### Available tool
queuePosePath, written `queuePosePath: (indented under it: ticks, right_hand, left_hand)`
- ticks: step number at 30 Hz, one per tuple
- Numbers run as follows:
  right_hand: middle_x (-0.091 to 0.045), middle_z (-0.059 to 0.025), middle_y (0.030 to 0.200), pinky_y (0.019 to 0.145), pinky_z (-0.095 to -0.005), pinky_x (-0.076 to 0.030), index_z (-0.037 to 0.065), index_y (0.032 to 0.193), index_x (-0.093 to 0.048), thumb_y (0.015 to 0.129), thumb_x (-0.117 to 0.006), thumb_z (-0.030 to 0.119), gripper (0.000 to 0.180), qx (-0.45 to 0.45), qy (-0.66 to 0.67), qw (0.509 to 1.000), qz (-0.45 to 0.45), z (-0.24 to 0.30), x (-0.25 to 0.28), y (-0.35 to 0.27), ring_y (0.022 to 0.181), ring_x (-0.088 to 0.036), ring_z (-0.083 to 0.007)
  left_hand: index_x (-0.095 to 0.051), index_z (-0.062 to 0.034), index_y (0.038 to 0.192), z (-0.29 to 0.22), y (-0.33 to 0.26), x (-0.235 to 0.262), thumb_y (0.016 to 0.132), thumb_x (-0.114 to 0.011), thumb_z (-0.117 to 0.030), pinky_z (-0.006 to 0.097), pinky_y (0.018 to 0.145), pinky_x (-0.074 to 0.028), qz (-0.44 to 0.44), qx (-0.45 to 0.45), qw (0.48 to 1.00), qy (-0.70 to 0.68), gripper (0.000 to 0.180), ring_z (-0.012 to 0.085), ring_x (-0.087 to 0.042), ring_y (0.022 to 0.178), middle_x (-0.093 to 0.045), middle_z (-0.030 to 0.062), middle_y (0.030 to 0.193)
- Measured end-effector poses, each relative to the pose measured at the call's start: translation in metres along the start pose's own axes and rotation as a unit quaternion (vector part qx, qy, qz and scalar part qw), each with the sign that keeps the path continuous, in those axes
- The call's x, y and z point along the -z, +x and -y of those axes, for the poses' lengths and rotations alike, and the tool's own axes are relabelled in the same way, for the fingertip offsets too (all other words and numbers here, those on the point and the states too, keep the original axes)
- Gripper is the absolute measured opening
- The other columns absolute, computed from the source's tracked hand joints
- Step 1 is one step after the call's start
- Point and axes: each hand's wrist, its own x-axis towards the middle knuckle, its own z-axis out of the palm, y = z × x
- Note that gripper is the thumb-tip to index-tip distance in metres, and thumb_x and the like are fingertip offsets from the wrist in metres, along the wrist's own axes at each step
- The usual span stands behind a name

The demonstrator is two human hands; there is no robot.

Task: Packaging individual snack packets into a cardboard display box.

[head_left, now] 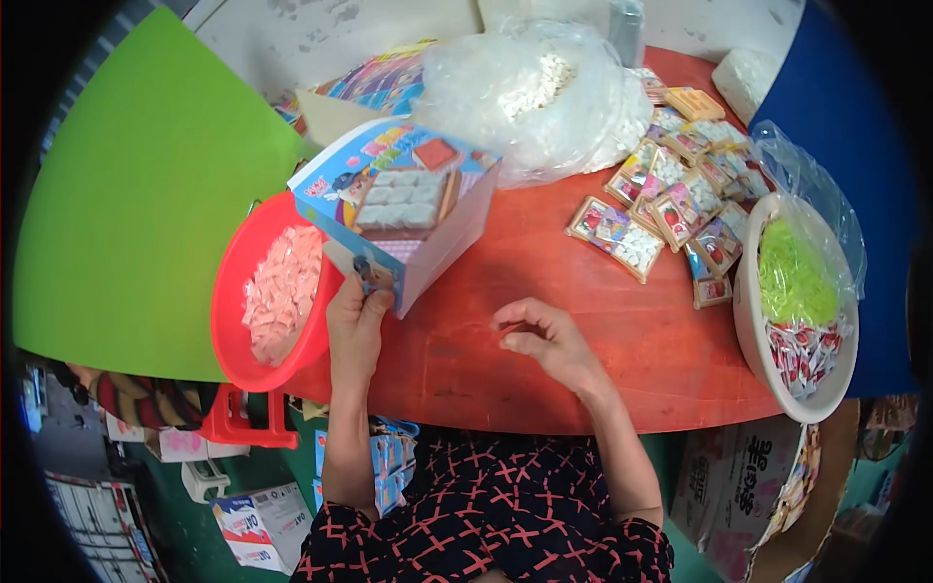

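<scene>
My left hand (pixel 356 328) pinches the lower corner of a blue printed carton (pixel 342 225) between thumb and fingers. The carton is raised over the red table (pixel 486 379) and tilted, with a picture of white blocks on its front and a pale flap on its right side. Over the middle of the tabletop hovers my right hand (pixel 554 345). Its fingers are curled, with a gap between thumb and forefinger, and I see nothing held there. A red basin (pixel 222 325) of pink wrapped pieces stands left of my left hand.
Small packed trays (pixel 617 238) pile up at the right, by a white basin (pixel 743 330) holding green shreds and small sachets. Behind the carton lies a clear plastic bag (pixel 466 78) with white pieces. Below the table are a red stool (pixel 248 423) and cardboard boxes (pixel 739 476).
</scene>
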Motion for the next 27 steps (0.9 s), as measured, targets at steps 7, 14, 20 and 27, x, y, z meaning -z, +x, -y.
queuePosePath:
  ticks: [7,14,20,27]
  right_hand:
    - [-0.059,-0.0036,0.095,0.08,-0.0243,-0.045,0.001,0.101,-0.059,0.081,-0.058,-0.003,0.02,-0.016,-0.127,0.99,-0.065,-0.006,0.028,-0.032,0.091,-0.054,-0.0107]
    - [-0.051,-0.0207,0.12,0.09,-0.0466,-0.039,0.004,0.12,-0.048,0.076,-0.07,0.019,0.051,0.203,-0.608,0.651,-0.406,0.051,0.15,0.025,0.111,-0.046,-0.04]
    - [-0.044,-0.0146,0.132,0.103,-0.0546,-0.023,0.013,0.13,-0.045,0.084,-0.048,0.054,0.062,0.072,-0.728,0.578,-0.363,0.028,0.227,0.071,0.126,-0.029,-0.0431]
    - [-0.045,-0.0107,0.132,0.104,-0.0552,-0.022,0.014,0.13,-0.046,0.084,-0.05,0.052,0.06,0.094,-0.737,0.619,-0.253,0.005,0.16,0.029,0.129,-0.03,-0.0375]
  left_hand:
    - [-0.056,-0.0082,0.075,0.025,-0.027,-0.027,0.072,-0.065,-0.006,0.04,0.061,-0.041,0.003,-0.143,0.825,0.547,0.009,0.0298,-0.055,0.063,-0.06,0.0094,0.071]
    - [-0.059,-0.004,0.086,0.036,-0.021,-0.03,0.071,-0.063,0.006,0.037,0.066,-0.046,-0.003,-0.198,0.888,0.415,0.018,0.0296,-0.057,0.074,-0.061,0.0102,0.078]
    - [-0.061,-0.0035,0.091,0.001,-0.022,-0.128,0.072,-0.064,0.002,0.032,0.059,-0.049,0.114,-0.316,0.925,0.176,0.019,0.0289,-0.059,0.071,-0.061,0.0094,0.081]
    - [-0.048,-0.0057,0.126,0.057,0.036,-0.205,0.083,-0.06,-0.025,0.047,0.103,-0.027,0.254,-0.112,0.869,0.41,0.048,0.0337,-0.031,0.129,-0.039,0.0176,0.137]
